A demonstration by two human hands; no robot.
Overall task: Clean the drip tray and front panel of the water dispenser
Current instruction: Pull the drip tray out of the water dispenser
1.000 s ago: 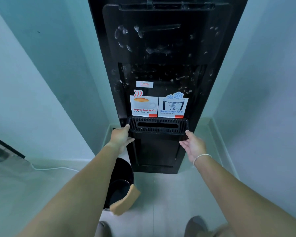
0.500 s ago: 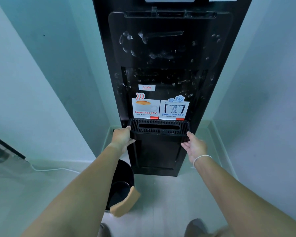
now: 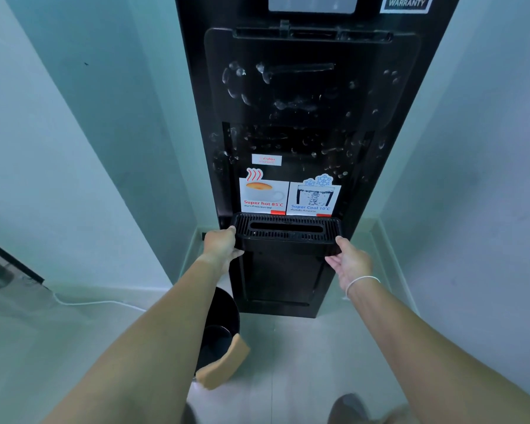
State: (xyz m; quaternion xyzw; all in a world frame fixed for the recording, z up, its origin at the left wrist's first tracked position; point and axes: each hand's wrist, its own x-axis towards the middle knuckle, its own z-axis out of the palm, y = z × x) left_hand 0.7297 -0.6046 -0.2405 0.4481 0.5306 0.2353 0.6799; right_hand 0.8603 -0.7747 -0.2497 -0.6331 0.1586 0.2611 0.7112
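A tall black water dispenser (image 3: 303, 93) stands in a corner, its front panel (image 3: 288, 117) streaked with white foam and drops. Two stickers, one for hot and one for cool water, sit low on the panel. Under them juts the black slotted drip tray (image 3: 285, 232). My left hand (image 3: 221, 247) grips the tray's left end, thumb on top. My right hand (image 3: 348, 261) holds the right end, fingers under its lower edge. A white band circles my right wrist.
A black bucket (image 3: 219, 325) stands on the floor left of the dispenser's base, with an orange sponge (image 3: 224, 365) resting on its rim. A white cable (image 3: 98, 302) runs along the left wall's foot. Pale walls close in on both sides. My shoes show at the bottom edge.
The view has tilted slightly upward, showing more of the dispenser's top. Both hands have stayed at the tray's ends, closing a little tighter on it.
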